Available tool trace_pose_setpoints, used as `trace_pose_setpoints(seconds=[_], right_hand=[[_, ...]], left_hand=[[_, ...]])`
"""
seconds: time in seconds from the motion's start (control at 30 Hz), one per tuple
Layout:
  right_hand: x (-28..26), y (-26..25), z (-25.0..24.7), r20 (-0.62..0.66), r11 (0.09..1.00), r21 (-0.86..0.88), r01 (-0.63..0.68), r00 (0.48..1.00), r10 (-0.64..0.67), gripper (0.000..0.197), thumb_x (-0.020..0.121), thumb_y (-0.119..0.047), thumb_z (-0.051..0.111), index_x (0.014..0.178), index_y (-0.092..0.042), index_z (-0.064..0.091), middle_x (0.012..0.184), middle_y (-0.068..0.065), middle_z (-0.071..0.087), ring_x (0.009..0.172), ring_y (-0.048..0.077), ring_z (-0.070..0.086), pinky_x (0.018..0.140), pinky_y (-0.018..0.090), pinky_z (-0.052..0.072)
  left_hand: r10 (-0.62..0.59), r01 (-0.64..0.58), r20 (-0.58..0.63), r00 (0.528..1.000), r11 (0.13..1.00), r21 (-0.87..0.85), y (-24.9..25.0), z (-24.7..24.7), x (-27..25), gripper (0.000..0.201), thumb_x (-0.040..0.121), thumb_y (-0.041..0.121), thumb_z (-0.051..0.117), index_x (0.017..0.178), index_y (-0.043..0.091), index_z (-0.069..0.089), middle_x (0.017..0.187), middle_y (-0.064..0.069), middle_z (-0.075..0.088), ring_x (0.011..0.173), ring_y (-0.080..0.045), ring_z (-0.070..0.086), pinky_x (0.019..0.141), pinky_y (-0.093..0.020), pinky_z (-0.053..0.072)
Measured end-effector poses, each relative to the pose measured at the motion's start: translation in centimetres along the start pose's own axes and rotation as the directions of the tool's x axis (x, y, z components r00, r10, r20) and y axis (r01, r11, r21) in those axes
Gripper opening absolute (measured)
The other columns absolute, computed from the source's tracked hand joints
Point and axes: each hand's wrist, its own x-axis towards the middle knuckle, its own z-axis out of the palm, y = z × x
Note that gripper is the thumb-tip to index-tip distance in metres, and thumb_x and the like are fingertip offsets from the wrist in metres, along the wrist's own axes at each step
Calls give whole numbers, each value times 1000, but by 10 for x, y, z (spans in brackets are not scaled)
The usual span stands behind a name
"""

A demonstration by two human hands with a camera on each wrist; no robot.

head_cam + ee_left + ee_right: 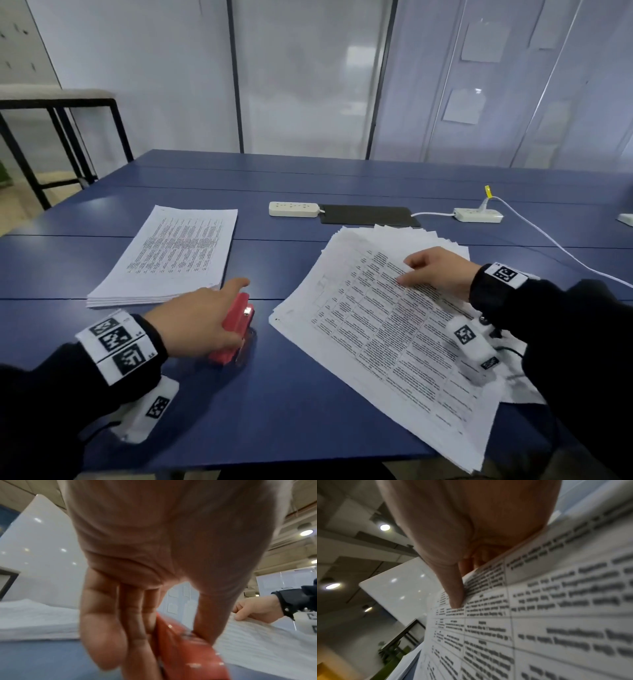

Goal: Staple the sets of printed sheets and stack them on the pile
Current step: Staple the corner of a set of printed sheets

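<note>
1. Fingers (102, 622) of my left hand (198, 322) were curled down around the red stapler (236, 329), thumb on one side and the rest on the other, clamped on it as it sat on the blue bench (291, 394).
2. My right hand (442, 270) lay on the loose fanned heap of printed sheets (376, 342) at the right, its fingertips (457, 601) bent and pressing the top page; the fingers behind looked tucked under a lifted sheet edge, pinching it.
3. That heap lay just right of the stapler, not touching it.
4. At the left, the neat pile (171, 257) of sheets sat just beyond my left hand.
5. Further back lay two white power strips (294, 209), a dark pad (368, 215) and a white cable (548, 240).
</note>
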Motion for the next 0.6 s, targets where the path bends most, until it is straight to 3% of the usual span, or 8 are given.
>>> trace_pose_setpoints(seconds=[0.07,0.17,0.23,0.3,0.4,0.47,0.53,0.6], right_hand=[[-5,-18,7,120,997,-37,61,991,-56,17,82,-18,86,93,-8,78,95,11,80,85,23,73,78,29,58],[-5,-39,26,306,977,-152,148,947,-95,13,81,-15,87,92,-11,81,94,11,80,80,18,71,83,35,59],[-1,-50,43,399,946,-259,195,913,-79,10,82,-14,86,91,-12,82,91,8,80,75,12,69,81,33,58],[3,-58,60,402,878,-407,253,913,-77,6,82,-16,85,83,-21,82,83,-1,79,69,7,65,76,33,57],[9,-67,80,258,771,-591,237,961,-97,18,79,-20,86,75,-32,74,72,-14,69,72,8,62,63,24,46],[8,-69,91,166,732,-648,212,977,-136,27,80,-21,86,103,-30,74,95,-10,71,92,16,65,75,27,50],[2,-68,103,161,683,-678,269,962,-220,60,83,-28,84,137,-30,58,129,-5,64,117,21,59,97,37,49],[-15,-71,118,244,659,-637,399,916,-318,76,83,-45,82,148,-32,46,146,-7,50,131,20,49,107,43,43]], left_hand=[[-23,23,14,1000,1000,20,-8,-4,1,83,86,41,70,155,30,26,112,-2,64,102,-23,61,84,-30,45],[-43,43,-2,999,995,86,-27,-18,-6,47,85,43,68,130,33,56,103,11,66,94,-16,61,78,-27,47],[-66,69,-30,997,993,99,-38,-31,-12,33,86,41,68,117,38,58,101,15,66,91,-13,59,67,-23,39],[-78,82,-63,995,995,62,-48,-42,-19,31,85,38,71,110,41,53,103,17,65,89,-12,59,65,-23,37],[-72,68,-112,991,997,-42,-53,-46,-27,34,81,38,76,108,42,55,99,20,65,82,-1,59,70,-25,43],[-62,53,-113,992,995,-81,-52,-42,-31,35,79,40,78,108,42,57,96,20,66,81,2,59,75,-28,49],[-38,30,-100,994,996,-86,-48,-37,-32,36,79,40,77,109,42,58,96,18,68,82,1,60,80,-32,53],[-12,3,-97,995,996,-92,-42,-33,-30,37,78,40,77,110,41,58,96,15,68,85,-4,61,83,-35,53]])
